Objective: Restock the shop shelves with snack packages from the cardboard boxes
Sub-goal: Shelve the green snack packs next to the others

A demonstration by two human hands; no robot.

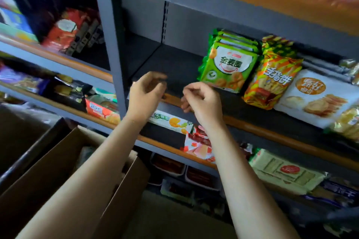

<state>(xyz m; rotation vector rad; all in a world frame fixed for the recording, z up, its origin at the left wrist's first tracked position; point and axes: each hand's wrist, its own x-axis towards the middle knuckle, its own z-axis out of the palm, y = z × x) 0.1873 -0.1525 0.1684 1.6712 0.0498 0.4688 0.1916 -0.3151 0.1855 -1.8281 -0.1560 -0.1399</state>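
We see left hand (pixel 144 95) and right hand (pixel 202 101) at shelf (pixel 252 122) front edge, fingers loosely curled, holding nothing. Green snack packs (pixel 229 64) stand mid-shelf, right of hands. Cardboard box (pixel 64 163) lower left.

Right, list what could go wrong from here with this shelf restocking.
1. The green packets stand leaning at the end of their row, with bare shelf beside them; a nudge could tip them over.
2. Both the left hand and right hand are empty, fingers loosely curled, near the shelf edge; reaching in may bump the orange packet.
3. The cardboard box sits close below and could be knocked.
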